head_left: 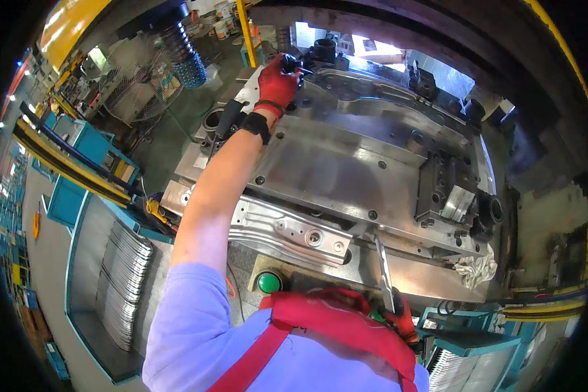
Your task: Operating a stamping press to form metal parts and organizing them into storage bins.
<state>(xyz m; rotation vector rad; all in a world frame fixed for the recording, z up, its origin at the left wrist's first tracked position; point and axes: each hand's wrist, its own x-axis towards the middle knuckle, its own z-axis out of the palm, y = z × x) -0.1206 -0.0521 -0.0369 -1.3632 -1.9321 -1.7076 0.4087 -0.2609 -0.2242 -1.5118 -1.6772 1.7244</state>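
My left hand (279,83), in a red glove with dark fingertips, reaches across to the far left of a steel press die (333,163). Its fingers are curled beside the left end of a curved stamped metal part (379,91) that lies on the die; what they grip is hidden. Close to my body on the right, my gloved right hand (404,321) is closed round the lower end of a long narrow metal piece (383,268), which points up toward the die's front edge. Another stamped metal panel (287,228) lies along the front of the die, partly behind my left arm.
A green push button (268,282) sits on a box before me. Blue-framed bins with stacked metal parts stand at lower left (78,274) and lower right (470,341). A crumpled rag (477,266) lies at the die's right corner. A fan (137,81) stands far left.
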